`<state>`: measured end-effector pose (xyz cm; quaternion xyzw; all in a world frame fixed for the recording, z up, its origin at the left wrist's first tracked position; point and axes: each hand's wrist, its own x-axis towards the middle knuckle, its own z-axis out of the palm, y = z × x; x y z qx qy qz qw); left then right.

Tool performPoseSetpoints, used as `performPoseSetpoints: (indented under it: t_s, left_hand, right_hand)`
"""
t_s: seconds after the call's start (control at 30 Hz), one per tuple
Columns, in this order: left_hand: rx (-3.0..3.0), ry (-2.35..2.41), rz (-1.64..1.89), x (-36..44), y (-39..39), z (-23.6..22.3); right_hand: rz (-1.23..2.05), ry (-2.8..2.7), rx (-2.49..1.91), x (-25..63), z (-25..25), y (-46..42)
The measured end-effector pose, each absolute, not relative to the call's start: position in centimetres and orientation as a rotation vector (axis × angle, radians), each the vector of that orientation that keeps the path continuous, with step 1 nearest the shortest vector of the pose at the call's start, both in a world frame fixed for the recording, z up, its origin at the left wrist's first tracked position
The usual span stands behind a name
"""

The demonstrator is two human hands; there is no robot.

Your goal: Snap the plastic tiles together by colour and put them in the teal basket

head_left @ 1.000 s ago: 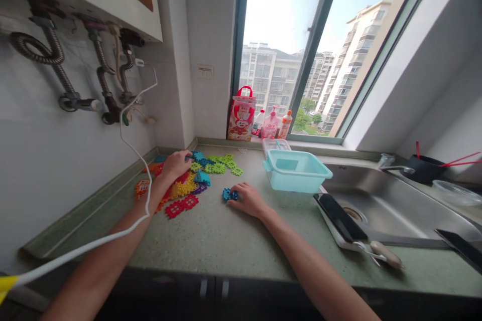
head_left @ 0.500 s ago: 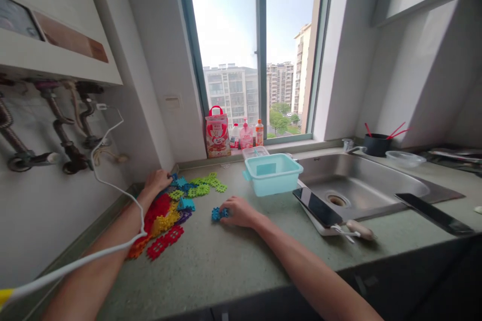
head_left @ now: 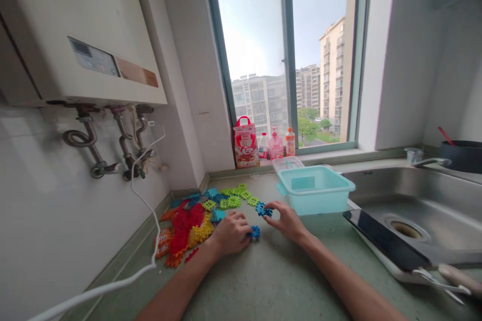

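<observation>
A pile of flat, notched plastic building pieces [head_left: 196,220] in red, yellow, green, blue and orange lies on the green speckled counter [head_left: 271,281] by the left wall. My left hand [head_left: 230,233] rests on the counter at the pile's right edge, fingers curled on a blue piece [head_left: 255,232]. My right hand [head_left: 286,218] is just right of it and pinches another blue piece [head_left: 263,209] at its fingertips, a little above the counter. The two blue pieces are close together but apart.
A pale turquoise plastic tub [head_left: 315,189] stands just behind my right hand. A steel sink [head_left: 422,200] lies to the right, with a dark phone-like slab [head_left: 384,241] on its near rim. Bottles and a red bag [head_left: 245,143] line the window sill. A white cable [head_left: 148,210] hangs along the left wall.
My left hand has left the far side of the pile and come to the near right edge, onto a blue piece. My right hand has lifted its blue piece. The camera view has shifted.
</observation>
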<state>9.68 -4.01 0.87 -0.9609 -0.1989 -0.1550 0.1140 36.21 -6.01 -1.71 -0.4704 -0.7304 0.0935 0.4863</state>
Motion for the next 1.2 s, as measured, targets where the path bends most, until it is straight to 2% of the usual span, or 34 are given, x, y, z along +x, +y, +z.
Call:
performPoseSetpoints:
  t_s: [0.23,0.53,0.87,1.2]
  left_hand:
    - [-2.954,-0.673,-0.571,8.5,-4.7,1.3]
    - [-2.743,-1.017,-0.715,8.9,-4.0,1.0]
    - [-2.565,-1.491,-0.448,7.4,-1.2,-0.3]
    - [-2.601,-1.348,-0.502,7.3,-2.2,0.3]
  right_hand:
    - [0.335,-1.933,-1.065,34.4,-1.7,-7.1]
    - [0.35,-1.889,-1.082,34.1,-2.5,-6.8]
    - [0.35,-2.163,-1.093,33.4,-2.5,-7.2]
    - [0.343,-2.184,-1.135,34.4,-2.2,-7.2]
